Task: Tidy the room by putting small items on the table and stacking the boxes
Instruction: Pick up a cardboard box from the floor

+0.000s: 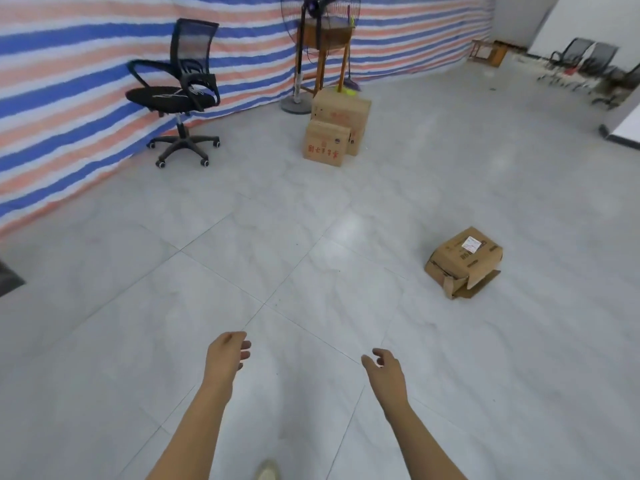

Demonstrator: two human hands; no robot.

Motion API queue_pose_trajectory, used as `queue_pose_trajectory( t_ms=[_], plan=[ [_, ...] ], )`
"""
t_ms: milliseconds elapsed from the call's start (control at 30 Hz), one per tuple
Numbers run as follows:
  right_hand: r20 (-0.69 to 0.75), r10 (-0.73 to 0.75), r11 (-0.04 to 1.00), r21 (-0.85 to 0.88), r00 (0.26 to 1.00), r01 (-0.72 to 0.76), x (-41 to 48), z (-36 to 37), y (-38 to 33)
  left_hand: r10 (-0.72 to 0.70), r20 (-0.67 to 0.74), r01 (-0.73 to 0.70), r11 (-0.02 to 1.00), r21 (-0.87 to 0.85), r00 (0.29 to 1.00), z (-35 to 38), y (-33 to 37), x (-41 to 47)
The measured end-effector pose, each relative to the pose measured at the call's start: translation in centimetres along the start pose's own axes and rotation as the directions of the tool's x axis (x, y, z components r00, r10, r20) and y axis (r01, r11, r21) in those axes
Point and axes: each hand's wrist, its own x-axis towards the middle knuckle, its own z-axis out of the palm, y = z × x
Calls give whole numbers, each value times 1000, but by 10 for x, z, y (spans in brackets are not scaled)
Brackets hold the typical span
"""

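Left hand (228, 351) and right hand (382, 367) held out, empty, fingers loosely curled. 1 box (464, 261) lies on the floor beyond the right hand; 2 boxes (334, 126) far ahead. Likely next: grasp it for stacking.

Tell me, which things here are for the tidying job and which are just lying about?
For the job: torn brown cardboard box alone on the floor; big brown cardboard box at the back; smaller brown cardboard box in front of it.
Just there: black mesh office chair; black standing fan; tall wooden stand; striped tarpaulin wall.
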Motion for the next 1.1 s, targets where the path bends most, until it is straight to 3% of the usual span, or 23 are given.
queue_pose_trajectory(
  t_ms=[333, 733, 900, 1100],
  plan=[
    [-50, 163, 985, 65, 985, -159, 90, -2, -25, -97, 135, 76, 985, 158, 986, 85, 48, 84],
    [-146, -53, 970, 226, 988, 85, 339, -100, -169, 85, 101, -96, 990, 107, 991, 264, 194, 204],
    [-51, 10, 983, 186, 999, 0, 388, -90, -168, 59, 154, -83, 984, 156, 986, 317, 210, 227],
    [-16, 66, 991, 121, 998, -64, 471, -83, -191, -33, 74, 21, 986, 166, 997, 352, 238, 302]
  ],
)
